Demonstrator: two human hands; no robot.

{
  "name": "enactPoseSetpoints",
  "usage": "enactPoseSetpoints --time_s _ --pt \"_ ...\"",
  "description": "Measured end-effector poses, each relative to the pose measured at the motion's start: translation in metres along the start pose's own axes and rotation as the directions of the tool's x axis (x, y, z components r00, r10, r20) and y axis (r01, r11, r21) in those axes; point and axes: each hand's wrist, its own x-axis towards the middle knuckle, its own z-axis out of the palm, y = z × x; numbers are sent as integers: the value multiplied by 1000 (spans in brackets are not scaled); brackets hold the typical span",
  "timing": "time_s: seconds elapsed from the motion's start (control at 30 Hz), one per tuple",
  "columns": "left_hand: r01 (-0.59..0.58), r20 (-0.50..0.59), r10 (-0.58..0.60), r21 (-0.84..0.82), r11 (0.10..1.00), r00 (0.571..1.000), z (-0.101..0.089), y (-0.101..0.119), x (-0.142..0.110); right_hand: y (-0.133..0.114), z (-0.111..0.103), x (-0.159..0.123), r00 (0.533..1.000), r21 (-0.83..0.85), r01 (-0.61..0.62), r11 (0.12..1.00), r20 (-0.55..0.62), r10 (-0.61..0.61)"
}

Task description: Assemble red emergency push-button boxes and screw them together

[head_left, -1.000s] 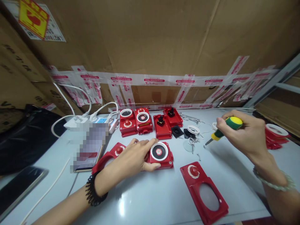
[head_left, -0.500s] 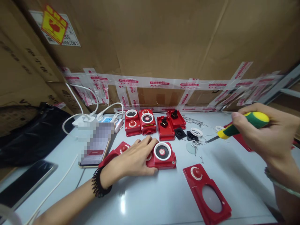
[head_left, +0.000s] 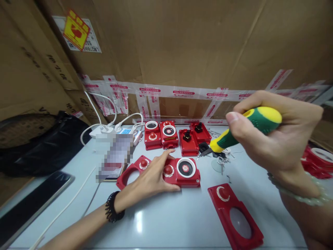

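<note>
My left hand (head_left: 153, 173) grips the left end of a red alarm box (head_left: 185, 168), thumb along its near edge and fingers over the far one. This box has a white-ringed round speaker and a red dome. A green and yellow screwdriver (head_left: 262, 119) is in my right hand (head_left: 281, 142), its tip close above the box's far right corner. Something small and shiny shows at the tip, too small to name. Partly behind my left hand lies a red cover (head_left: 121, 181) with a round opening. Another red cover (head_left: 221, 217) rests at the near right.
Assembled red alarm boxes (head_left: 153, 139) and open red housings (head_left: 189, 147) stand at the back. Loose screws (head_left: 222, 160) lie right of the box. A phone (head_left: 116, 156) leans by a power strip (head_left: 102, 131) with white cables. Cardboard (head_left: 182, 52) walls the back.
My right hand has brought the screwdriver left, from the loose screws to the box's far right corner. My left hand stays on the box, its index finger now more spread. The view has shifted slightly.
</note>
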Motion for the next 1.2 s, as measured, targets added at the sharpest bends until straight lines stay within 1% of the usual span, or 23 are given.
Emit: enactPoseSetpoints --time_s 0.07,0.2,0.27,0.47,0.6,0.73,0.93,1.2 --pt "-9 -35 7 -67 998 999 4 -3 0 -3 7 1 1000 24 -2 1000 16 2" --pt "-115 -58 107 -176 978 993 11 -6 0 -1 21 1 1000 134 -5 991 9 3" --pt "-137 -68 126 -196 971 990 15 -6 -1 2 28 -1 1000 196 -12 980 10 10" --pt "-77 -77 63 -195 978 995 19 -7 -4 5 49 -8 993 337 -91 937 103 60" --pt "-49 -110 29 -178 983 994 18 -8 -5 3 61 -15 987 373 -108 921 148 55" --pt "-50 -123 27 -188 981 992 21 -11 -6 3 70 -21 979 377 -130 917 197 58" --pt "-55 -125 29 -210 976 992 24 -14 -5 3 75 -21 982 386 -119 915 180 52" --pt "-44 -116 20 -205 978 993 22 -11 -4 3 81 -23 981 407 -114 906 188 39"
